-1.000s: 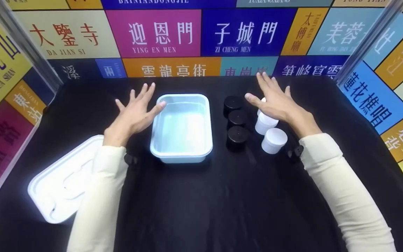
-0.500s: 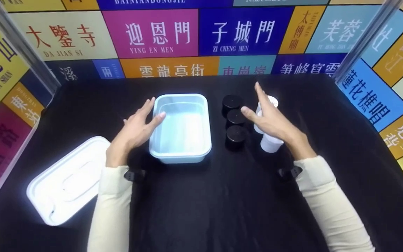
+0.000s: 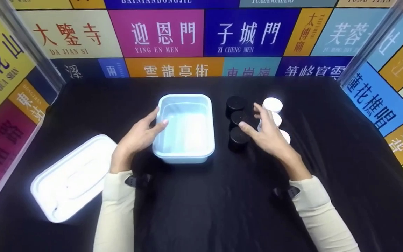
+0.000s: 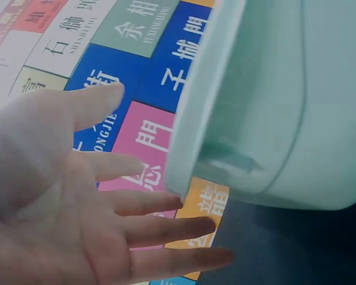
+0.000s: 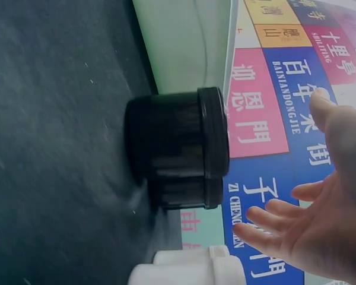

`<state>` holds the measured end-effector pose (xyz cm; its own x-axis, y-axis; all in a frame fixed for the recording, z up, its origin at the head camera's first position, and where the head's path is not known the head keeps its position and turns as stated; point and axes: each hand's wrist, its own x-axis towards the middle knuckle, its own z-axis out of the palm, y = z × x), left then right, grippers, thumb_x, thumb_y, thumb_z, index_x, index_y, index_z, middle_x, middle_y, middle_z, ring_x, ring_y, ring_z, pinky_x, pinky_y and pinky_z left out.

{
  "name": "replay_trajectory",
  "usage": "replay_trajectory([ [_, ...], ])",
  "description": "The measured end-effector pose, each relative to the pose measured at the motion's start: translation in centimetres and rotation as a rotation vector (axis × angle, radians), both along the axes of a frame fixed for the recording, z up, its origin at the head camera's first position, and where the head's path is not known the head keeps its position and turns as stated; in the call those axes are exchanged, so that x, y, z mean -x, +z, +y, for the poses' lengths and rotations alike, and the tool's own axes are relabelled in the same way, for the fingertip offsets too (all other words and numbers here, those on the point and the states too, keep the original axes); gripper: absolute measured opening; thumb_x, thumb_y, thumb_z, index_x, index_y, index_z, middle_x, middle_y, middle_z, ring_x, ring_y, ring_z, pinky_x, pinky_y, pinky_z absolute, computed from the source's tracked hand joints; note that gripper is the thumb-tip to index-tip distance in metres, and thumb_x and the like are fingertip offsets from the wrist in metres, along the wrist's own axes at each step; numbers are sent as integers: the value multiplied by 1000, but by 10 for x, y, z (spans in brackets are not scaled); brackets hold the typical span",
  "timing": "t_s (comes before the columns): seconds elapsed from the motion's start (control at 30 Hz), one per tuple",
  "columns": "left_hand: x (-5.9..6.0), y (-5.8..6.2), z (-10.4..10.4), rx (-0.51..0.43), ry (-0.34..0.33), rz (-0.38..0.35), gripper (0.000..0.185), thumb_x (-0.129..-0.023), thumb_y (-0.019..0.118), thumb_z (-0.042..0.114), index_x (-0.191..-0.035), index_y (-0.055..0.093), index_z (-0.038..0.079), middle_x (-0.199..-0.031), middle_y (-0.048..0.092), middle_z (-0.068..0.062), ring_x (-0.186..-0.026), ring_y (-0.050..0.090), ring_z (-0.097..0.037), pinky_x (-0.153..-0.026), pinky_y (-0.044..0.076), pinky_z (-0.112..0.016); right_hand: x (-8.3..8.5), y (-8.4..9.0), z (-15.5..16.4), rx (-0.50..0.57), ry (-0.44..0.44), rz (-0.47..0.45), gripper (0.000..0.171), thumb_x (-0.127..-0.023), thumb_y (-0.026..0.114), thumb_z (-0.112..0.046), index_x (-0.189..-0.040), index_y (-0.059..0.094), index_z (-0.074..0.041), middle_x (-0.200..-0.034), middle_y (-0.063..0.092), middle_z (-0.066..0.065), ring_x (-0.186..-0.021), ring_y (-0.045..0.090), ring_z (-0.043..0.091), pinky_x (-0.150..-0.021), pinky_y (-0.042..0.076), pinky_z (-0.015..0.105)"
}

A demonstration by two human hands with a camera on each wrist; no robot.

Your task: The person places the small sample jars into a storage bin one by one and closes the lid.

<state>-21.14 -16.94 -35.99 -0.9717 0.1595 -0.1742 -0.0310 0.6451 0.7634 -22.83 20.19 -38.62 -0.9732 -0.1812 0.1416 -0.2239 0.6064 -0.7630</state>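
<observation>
Left hand [image 3: 139, 134]: fingers straight and relaxed, holding nothing; its fingertips lie at the left rim of the pale blue rectangular tub [image 3: 184, 157], thumb over the edge. Right hand [image 3: 266, 134]: fingers spread, holding nothing, thumb tip just above the nearest black jar [image 3: 238, 138]. That jar is a short, round, black cylinder with a lid band, closest of three in a row. Under and beyond the fingers stand white jars [image 3: 272, 104]. The tub's white lid [image 3: 72, 176] lies well left of the left hand.

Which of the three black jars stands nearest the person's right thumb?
The front black jar, closest to the person; the right hand's thumb hovers by its lid.
</observation>
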Motion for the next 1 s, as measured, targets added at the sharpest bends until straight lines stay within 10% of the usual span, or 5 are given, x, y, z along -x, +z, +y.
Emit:
replay_trajectory([
  [0.37, 7, -9, -3, -193, 106, -85, 55, -106, 46, 22, -153, 34, -3, -141, 55, -26, -117, 62, -31, -92, 64, -40, -4, -12, -11, -33, -66, -16, 86, -83, 82, -33, -146, 34, 2, -137, 43, 25, -124, 51, 40, -108, 50, 51],
  [0.67, 8, -12, -2, -233, 128, -66, 49, -100, 48, 5, -149, 43, -1, -121, 63, -29, -79, 68, -21, -56, 66, -32, -3, -22, -18, -16, -59, -16, 77, -82, 84, -20, -139, 38, 4, -133, 47, 24, -122, 52, 40, -109, 49, 48],
  [1.0, 7, -11, -4, -229, 130, -98, 48, -101, 49, 6, -149, 44, 3, -123, 61, -26, -86, 67, -24, -55, 65, -31, -3, -24, -23, -20, -101, -41, 73, -82, 84, -24, -137, 43, 1, -131, 47, 22, -124, 51, 39, -112, 47, 46],
])
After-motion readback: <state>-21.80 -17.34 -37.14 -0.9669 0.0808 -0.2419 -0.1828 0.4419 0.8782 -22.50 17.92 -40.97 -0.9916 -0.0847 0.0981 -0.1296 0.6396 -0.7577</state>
